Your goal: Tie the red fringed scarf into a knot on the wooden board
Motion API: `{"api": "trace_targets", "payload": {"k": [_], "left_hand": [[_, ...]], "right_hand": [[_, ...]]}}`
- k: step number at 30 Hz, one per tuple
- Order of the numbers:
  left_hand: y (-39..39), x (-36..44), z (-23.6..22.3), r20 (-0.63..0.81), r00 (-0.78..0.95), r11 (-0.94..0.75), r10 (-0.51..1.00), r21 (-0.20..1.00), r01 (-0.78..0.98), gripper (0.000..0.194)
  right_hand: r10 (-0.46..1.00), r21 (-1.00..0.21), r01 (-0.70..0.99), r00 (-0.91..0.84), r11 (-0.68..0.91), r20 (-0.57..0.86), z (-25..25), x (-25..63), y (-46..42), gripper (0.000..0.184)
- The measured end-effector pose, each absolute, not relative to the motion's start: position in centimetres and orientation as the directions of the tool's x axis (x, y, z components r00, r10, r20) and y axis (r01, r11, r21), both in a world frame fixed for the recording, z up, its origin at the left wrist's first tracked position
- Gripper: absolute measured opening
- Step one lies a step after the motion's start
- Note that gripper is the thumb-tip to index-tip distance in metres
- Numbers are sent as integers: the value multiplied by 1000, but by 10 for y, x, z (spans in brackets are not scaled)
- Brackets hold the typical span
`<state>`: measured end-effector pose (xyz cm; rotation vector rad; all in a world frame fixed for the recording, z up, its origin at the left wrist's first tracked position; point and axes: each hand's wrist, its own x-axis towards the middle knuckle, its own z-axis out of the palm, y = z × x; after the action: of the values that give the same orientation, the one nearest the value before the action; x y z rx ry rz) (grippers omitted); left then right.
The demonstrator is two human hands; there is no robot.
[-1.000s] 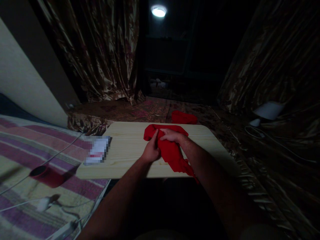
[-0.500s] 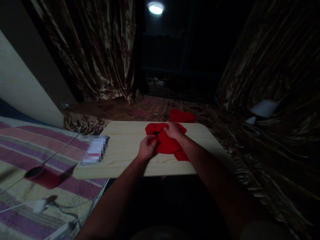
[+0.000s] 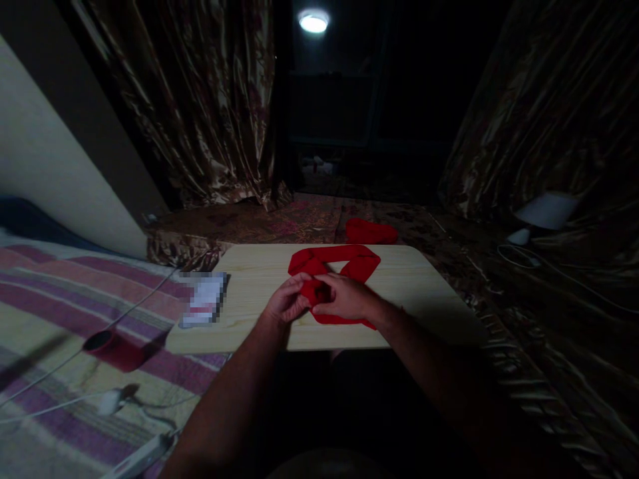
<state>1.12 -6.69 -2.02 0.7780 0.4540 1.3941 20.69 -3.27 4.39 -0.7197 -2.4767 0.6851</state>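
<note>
Wide tabletop (image 3: 254, 286) margins beside red cloth (image 3: 363, 267)

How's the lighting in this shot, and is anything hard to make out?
Head view: dim overall, with a glaring round light at the top amid near-black; head view: the right curtain sinks into shadow; head view: a whitish item at the wooden tabletop's left edge is pixelated; head view: folds in the red cloth held by the left hand and right hand show only faintly.

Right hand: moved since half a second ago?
Yes, toward the wearer: the right hand now sits closer to the near edge of the wooden tabletop.
</note>
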Motion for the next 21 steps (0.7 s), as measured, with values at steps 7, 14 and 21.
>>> {"api": "trace_targets", "payload": {"k": [7,14,21], "left_hand": [[-67,4,-28,86,173,13,981,864,-502,49],[-40,21,-38,248,-376,-302,893,949,-91,39],[-40,36,-48,502,39,-444,864,721,532,59]], "right_hand": [[656,-732,342,-732,589,186,24,199,-26,33],[752,-949,135,-645,285,135,33,219,-17,35],[923,-989,-144,-378,15,69,72,248,3,48]]}}
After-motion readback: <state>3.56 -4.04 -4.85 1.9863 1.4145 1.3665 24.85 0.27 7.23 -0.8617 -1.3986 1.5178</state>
